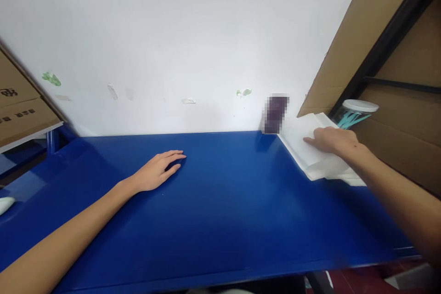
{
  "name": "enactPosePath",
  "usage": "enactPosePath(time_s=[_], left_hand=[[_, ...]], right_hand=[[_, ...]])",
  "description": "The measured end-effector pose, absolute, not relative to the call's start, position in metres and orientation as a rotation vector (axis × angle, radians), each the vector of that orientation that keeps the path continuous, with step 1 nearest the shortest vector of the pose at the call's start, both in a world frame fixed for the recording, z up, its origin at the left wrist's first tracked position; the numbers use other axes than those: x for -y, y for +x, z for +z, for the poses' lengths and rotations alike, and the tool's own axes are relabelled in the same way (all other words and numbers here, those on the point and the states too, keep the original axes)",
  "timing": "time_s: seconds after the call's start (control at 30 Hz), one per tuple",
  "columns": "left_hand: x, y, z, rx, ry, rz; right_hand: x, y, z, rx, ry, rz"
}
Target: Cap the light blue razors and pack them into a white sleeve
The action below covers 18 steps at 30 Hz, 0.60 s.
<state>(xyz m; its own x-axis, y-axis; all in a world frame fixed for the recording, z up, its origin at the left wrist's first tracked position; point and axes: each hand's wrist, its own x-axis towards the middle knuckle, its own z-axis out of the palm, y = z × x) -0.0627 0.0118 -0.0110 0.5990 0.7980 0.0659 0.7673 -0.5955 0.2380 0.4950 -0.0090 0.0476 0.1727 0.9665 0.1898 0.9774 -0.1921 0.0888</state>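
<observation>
My left hand (159, 170) lies palm down on the blue table (220, 211), left of centre, with its fingers stretched out and nothing in it. My right hand (332, 140) rests on top of a stack of white sheets (303, 140) at the table's right end, fingers curled over the top sheet. The stack lies slanted along the right edge, against a cardboard wall.
A clear jar (353, 114) with a white lid and teal sticks stands behind the stack. A dark blurred object (274, 113) leans on the white wall. Cardboard boxes (20, 105) sit at the left, cardboard panels (396, 78) at the right. A white thing (6, 203) lies at the left edge.
</observation>
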Motion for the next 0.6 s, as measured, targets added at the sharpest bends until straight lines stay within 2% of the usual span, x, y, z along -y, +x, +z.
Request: enactPosePath(time_s=[0.1, 0.23, 0.27, 0.33, 0.37, 0.43, 0.5, 0.6], left_hand=[[-0.012, -0.063, -0.011, -1.300, 2.640, 0.249], [-0.012, -0.061, -0.010, -1.292, 2.646, 0.241], [-0.011, -0.061, -0.010, -1.290, 2.651, 0.247], [-0.010, -0.060, -0.010, -1.284, 2.658, 0.253], [-0.010, -0.060, -0.010, -1.282, 2.659, 0.253], [-0.012, -0.061, -0.011, -1.286, 2.647, 0.259], [-0.015, -0.063, -0.012, -1.300, 2.617, 0.290], [-0.012, -0.059, -0.010, -1.309, 2.605, 0.382]], right_hand=[[0.015, 0.493, 0.058, 1.954, -2.496, -0.073], [0.040, 0.461, 0.075, 2.072, -2.389, 0.383], [0.048, 0.446, 0.077, 2.087, -2.311, 0.558], [0.065, 0.407, 0.074, 1.864, -1.799, 1.279], [0.072, 0.385, 0.071, 1.702, -1.557, 1.467], [0.083, 0.345, 0.066, 1.590, -1.286, 1.594], [0.088, 0.316, 0.064, 1.763, -1.174, 1.608], [0.083, 0.299, 0.064, 2.036, -1.219, 1.116]])
